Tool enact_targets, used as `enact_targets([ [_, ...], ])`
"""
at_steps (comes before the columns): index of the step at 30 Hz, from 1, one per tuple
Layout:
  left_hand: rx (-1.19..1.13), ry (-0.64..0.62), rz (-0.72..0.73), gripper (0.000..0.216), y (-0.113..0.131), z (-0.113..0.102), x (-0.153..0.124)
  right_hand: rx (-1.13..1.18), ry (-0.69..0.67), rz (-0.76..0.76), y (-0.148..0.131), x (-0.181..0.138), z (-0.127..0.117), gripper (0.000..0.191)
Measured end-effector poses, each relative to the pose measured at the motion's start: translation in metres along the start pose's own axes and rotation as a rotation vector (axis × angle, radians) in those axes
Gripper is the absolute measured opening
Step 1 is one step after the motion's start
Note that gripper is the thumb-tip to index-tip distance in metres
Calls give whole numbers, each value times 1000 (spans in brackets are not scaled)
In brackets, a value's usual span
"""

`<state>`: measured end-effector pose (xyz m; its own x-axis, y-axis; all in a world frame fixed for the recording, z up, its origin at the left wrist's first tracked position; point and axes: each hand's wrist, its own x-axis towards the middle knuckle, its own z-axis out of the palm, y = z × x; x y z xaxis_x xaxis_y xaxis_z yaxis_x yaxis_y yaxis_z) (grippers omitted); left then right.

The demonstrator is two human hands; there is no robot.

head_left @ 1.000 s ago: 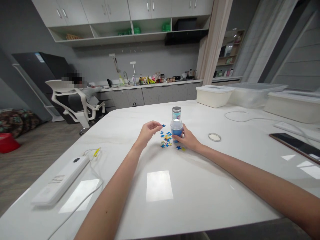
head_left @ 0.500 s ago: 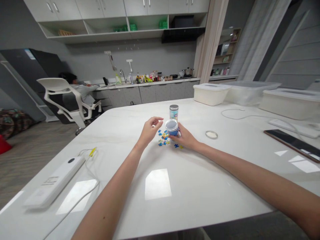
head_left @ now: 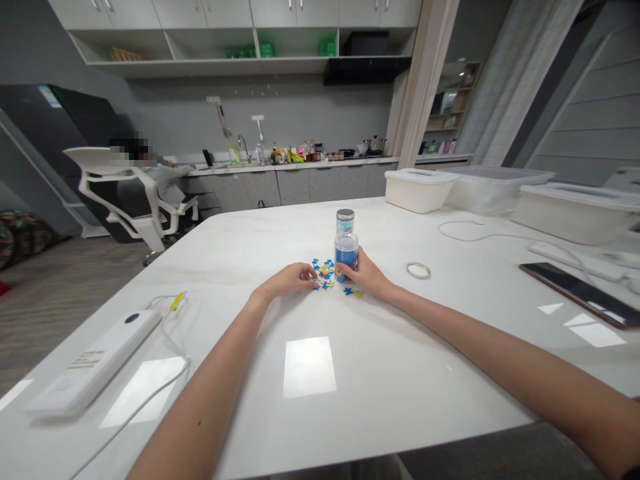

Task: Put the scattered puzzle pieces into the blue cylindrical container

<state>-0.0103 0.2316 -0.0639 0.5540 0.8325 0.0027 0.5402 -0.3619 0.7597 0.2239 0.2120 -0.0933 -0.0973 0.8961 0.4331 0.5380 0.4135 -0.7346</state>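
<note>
My right hand point(head_left: 369, 275) is wrapped round a clear jar point(head_left: 346, 257) with blue in its lower part. The jar stands upright and its top looks uncovered. Left of it lies a loose pile of small blue and yellow jigsaw puzzle pieces point(head_left: 326, 271), with a few more puzzle pieces point(head_left: 353, 292) in front of the jar. My left hand point(head_left: 289, 279) rests at the pile's left edge, fingers curled together at the pieces; what they pinch, if anything, is hidden. Right behind the jar stands a printed can point(head_left: 345, 221) with a grey lid.
A round ring-edged lid point(head_left: 419, 270) lies to the right. Farther right are a dark phone point(head_left: 580, 293), a cable and lidded white bins point(head_left: 419, 190). A white power strip point(head_left: 95, 367) lies at the left. A person sits in an office chair point(head_left: 145, 193) beyond the table.
My left hand has come down and left from beside the jar's mouth to the puzzle pieces, its fingers curling in. The jar, tilted towards me before, is upright now in my right hand.
</note>
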Motion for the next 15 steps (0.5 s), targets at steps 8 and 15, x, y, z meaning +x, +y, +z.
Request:
enact_targets([
  [8, -130, 9, 20, 34, -4, 4, 2, -86, 52, 35, 0, -1, -1, 41],
  [15, -348, 184, 82, 36, 11, 1, 1, -72, 37, 12, 2, -1, -1, 44],
])
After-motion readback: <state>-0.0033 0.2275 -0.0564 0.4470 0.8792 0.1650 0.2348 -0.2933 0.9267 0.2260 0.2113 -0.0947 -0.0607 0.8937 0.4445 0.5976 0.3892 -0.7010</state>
